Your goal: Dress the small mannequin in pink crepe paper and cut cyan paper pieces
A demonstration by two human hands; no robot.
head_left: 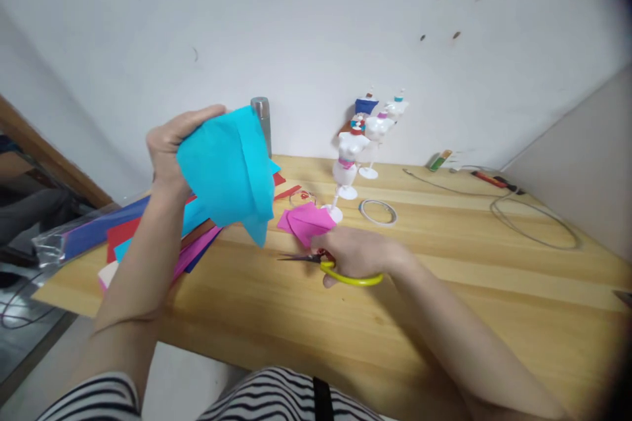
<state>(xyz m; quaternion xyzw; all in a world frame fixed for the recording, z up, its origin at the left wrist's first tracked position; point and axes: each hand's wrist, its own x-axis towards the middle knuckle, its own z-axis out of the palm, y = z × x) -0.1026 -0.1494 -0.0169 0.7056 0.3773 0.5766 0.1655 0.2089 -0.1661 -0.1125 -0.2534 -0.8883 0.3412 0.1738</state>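
Observation:
My left hand (170, 145) is raised over the left part of the table, gripping a sheet of turquoise crepe-like paper or thin fabric (222, 168) that bends over and hides most of the fingers. In my right hand (353, 253) is a pair of scissors (353, 278) with yellow handles, held low over the tabletop. Its dark blades point left, apart from the turquoise sheet. Just behind the blades lie pink pieces (309, 220) of similar material.
Several small white mannequins (347, 174) on stands occupy the back middle, some with coloured pieces on them. A metal flask (263, 122) stands by the wall. Coloured sheets (190, 243) lie at left. A white ring (378, 212), a cable (533, 237) and a green-orange box (439, 160) lie rightward.

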